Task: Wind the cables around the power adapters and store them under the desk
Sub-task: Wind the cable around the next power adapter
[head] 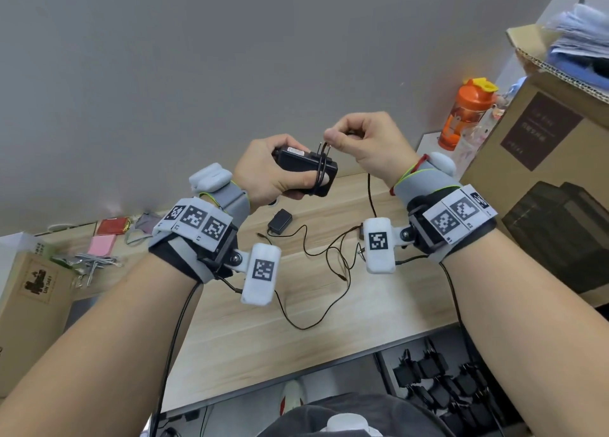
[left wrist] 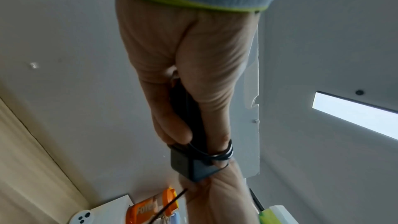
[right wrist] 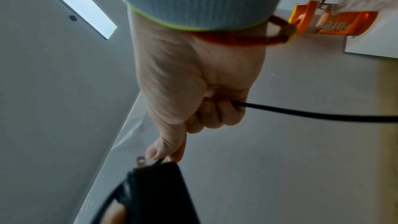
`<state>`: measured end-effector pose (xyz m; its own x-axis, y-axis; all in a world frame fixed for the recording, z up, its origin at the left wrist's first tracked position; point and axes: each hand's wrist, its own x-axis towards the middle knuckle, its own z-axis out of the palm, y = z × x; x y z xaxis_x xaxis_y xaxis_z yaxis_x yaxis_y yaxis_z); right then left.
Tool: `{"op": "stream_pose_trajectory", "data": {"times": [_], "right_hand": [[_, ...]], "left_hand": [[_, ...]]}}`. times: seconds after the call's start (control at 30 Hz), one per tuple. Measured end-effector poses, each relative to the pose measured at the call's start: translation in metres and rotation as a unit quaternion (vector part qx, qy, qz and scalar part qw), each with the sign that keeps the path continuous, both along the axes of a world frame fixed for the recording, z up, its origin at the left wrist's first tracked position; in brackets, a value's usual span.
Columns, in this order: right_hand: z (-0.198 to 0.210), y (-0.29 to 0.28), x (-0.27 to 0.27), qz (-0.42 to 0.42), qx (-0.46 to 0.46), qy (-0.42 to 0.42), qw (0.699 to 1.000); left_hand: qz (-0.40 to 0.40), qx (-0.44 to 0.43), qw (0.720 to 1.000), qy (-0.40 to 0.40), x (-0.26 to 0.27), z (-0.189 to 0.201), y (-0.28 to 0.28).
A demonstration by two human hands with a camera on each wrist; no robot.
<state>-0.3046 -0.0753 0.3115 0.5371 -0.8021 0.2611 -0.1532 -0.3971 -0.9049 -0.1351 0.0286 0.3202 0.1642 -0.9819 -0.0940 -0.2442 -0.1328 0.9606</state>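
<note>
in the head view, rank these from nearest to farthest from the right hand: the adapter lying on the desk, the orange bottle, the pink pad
From the right hand, which pinches a cable above the desk:
1. orange bottle, to its right by the cardboard box.
2. adapter lying on the desk, below and to its left; by the picture alone these two are close, so this ranking is tentative.
3. pink pad, far left on the desk, clearly farthest.

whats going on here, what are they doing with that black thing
A person is winding a cable around a black power adapter. The left hand grips the adapter above the desk, a few loops already around it. The right hand pinches the cable, whose slack trails down to the desk. A second adapter lies there unwound.
</note>
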Motion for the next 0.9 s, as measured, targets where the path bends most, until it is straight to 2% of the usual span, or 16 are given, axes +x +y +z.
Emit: {"op": "stream_pose_trajectory", "data": {"times": [0.1,0.2,0.3,0.4,0.5,0.63,0.9], "right_hand": [[-0.017,0.001,0.004,-0.008,0.033,-0.004,0.999],[-0.033,0.009,0.01,-0.003,0.057,0.027,0.998],[-0.042,0.02,0.015,0.03,0.068,0.052,0.996],[-0.039,0.032,0.02,0.055,0.052,0.081,0.994],[-0.028,0.035,0.019,0.045,0.021,0.118,0.992],[-0.012,0.03,0.01,0.035,-0.005,0.101,0.994],[0.002,0.006,0.003,0.013,-0.025,0.046,0.999]], "left_hand": [[0.011,-0.008,1.0,0.014,-0.002,0.004,-0.001],[0.027,-0.039,0.997,0.068,-0.005,0.007,-0.004],[0.073,-0.064,0.989,0.109,-0.007,0.009,-0.01],[0.122,-0.07,0.984,0.111,-0.003,0.006,-0.016],[0.145,-0.072,0.984,0.08,0.004,0.001,-0.02],[0.136,-0.056,0.989,-0.007,0.013,-0.006,-0.019],[0.055,-0.025,0.993,-0.1,0.011,-0.008,-0.017]]}}
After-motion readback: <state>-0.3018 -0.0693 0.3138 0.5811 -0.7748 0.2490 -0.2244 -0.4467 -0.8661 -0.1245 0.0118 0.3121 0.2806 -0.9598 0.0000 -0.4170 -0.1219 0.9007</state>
